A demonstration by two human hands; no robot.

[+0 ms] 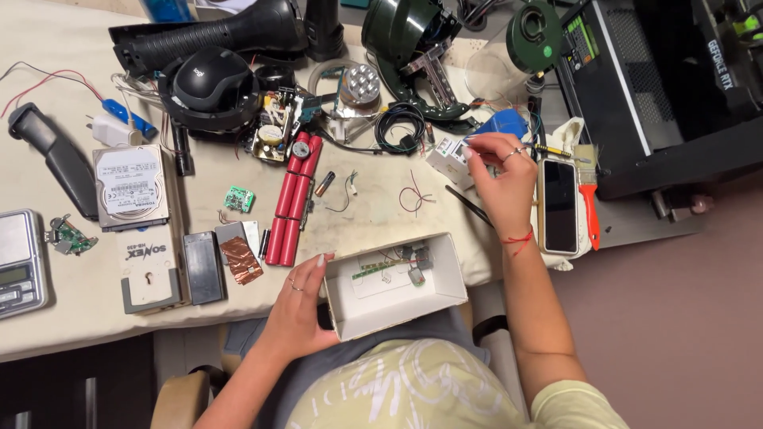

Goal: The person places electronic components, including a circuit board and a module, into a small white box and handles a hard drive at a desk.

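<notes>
My left hand (300,306) grips the left wall of an open white cardboard box (445,278) held at the table's near edge, over my lap. Inside the box lie a thin green circuit strip, small wires and grey parts. My right hand (499,176) reaches up over the table with fingers pinched at a small white boxy part (447,159) beside a blue piece (502,124). Whether the fingers hold that part I cannot tell for sure. A red thread circles the right wrist.
A pack of red cylindrical batteries (292,202), a hard drive (130,187), a small green board (238,199), a copper-taped block (241,259) and a scale (19,262) lie left. A phone (559,206), an orange-handled brush (589,202) and a black computer case (660,79) sit right.
</notes>
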